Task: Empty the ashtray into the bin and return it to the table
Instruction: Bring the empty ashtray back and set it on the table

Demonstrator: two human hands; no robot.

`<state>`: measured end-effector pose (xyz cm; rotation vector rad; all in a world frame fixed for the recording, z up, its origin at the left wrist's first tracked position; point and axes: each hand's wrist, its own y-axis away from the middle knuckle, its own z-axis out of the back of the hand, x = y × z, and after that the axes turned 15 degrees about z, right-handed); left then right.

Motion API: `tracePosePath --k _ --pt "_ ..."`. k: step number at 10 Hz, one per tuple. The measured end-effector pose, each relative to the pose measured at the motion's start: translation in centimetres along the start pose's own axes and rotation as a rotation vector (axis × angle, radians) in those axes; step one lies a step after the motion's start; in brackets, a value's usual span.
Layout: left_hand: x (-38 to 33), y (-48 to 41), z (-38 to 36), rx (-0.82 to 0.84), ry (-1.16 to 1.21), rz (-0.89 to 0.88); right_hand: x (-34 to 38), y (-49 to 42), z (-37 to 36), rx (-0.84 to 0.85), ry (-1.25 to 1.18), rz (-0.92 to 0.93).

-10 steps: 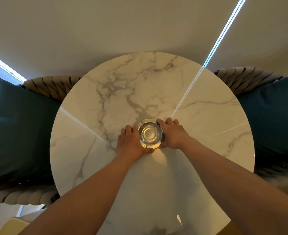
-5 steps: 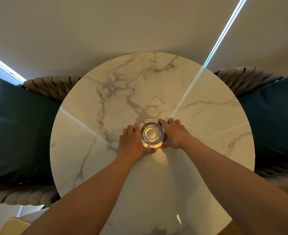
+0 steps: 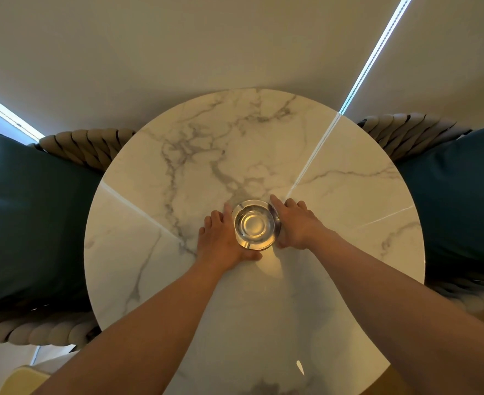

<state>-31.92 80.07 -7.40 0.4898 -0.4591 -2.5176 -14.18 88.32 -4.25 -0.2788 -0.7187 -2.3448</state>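
The left hand (image 3: 221, 240) and the right hand (image 3: 296, 223) lie on either side of a round glass ashtray (image 3: 256, 225), each cupped against its wall. The left hand's fingers (image 3: 215, 219) point away from the person along the ashtray's left side, and its thumb (image 3: 250, 255) curls under the near edge. The right hand's fingers (image 3: 278, 202) reach along the far right of the rim, and its thumb side presses the near right. Both hands grip the ashtray between them; whether it rests on the surface or is lifted just clear cannot be told. The bowl of the ashtray looks clear and bright, with nothing plainly visible inside it.

The ashtray sits near the middle of a round white marble desk (image 3: 178, 172) with grey veins. Both bare forearms stretch over the near half of the desk. The rest of its top is bare, apart from thin bright reflected lines.

A woven rope chair with a dark teal cushion (image 3: 30, 218) stands at the left edge of the desk, and a second teal cushion (image 3: 460, 201) on a matching chair stands at the right. Beyond the desk is a plain beige surface crossed by a bright light strip (image 3: 377, 52). No writing or label can be read.
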Motion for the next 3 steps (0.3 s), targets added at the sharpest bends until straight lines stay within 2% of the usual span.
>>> tracePosePath --k 3 --pt "5.4 1.8 3.0 -0.003 0.036 0.082 -2.5 5.0 0.9 0.013 -0.059 -0.148"
